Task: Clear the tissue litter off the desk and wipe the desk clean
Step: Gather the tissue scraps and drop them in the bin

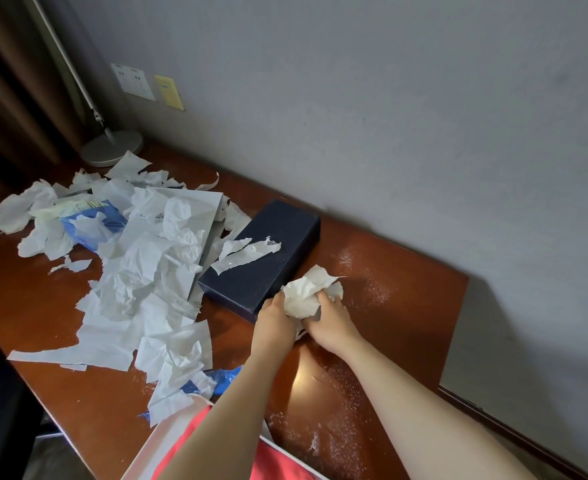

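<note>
Left hand [274,318] and right hand [330,318] both grip one crumpled tissue wad [308,294], fingers curled round it, just right of dark box [264,258] on tabletop [406,306].

Reddish-brown wooden desk [36,306] pushed against the wall, and it's a mess. Torn white tissue litter [140,292] covers the left half, with a blue tissue pack [93,221] buried in it. A dark navy box [268,251] sits mid-desk, a lamp base [112,147] in the far corner, and white powdery specks [372,282] dust the right side.
</note>
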Action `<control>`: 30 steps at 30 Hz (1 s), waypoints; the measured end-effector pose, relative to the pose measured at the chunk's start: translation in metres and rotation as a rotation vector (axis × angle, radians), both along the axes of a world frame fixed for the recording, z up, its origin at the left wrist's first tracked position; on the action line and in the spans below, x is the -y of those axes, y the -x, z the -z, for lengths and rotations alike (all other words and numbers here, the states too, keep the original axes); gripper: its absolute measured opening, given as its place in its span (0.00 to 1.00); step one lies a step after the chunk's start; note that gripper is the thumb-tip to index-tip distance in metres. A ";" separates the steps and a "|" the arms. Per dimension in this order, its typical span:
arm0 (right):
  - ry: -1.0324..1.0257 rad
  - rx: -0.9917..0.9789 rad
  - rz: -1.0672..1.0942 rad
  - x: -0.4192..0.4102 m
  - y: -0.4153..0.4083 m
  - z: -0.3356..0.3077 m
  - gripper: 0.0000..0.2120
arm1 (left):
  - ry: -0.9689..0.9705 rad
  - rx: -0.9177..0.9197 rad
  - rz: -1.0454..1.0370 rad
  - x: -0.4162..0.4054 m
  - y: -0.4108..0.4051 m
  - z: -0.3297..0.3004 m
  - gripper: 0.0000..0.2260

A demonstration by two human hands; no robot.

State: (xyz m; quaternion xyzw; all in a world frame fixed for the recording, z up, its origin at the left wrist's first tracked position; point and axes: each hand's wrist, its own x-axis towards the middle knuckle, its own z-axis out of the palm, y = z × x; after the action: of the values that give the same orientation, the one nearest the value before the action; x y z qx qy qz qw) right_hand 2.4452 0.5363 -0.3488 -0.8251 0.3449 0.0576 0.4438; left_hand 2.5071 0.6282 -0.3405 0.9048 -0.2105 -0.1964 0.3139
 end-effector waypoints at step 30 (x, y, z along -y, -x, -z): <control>-0.216 0.338 0.163 -0.037 0.014 -0.029 0.05 | 0.413 -0.445 -0.021 -0.025 0.021 -0.033 0.07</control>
State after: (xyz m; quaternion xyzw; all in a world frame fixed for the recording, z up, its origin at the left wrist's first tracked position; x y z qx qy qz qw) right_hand 2.4308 0.5732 -0.3200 -0.7401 0.3230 -0.0811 0.5843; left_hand 2.4864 0.6527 -0.3073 0.7587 -0.1625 -0.3397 0.5316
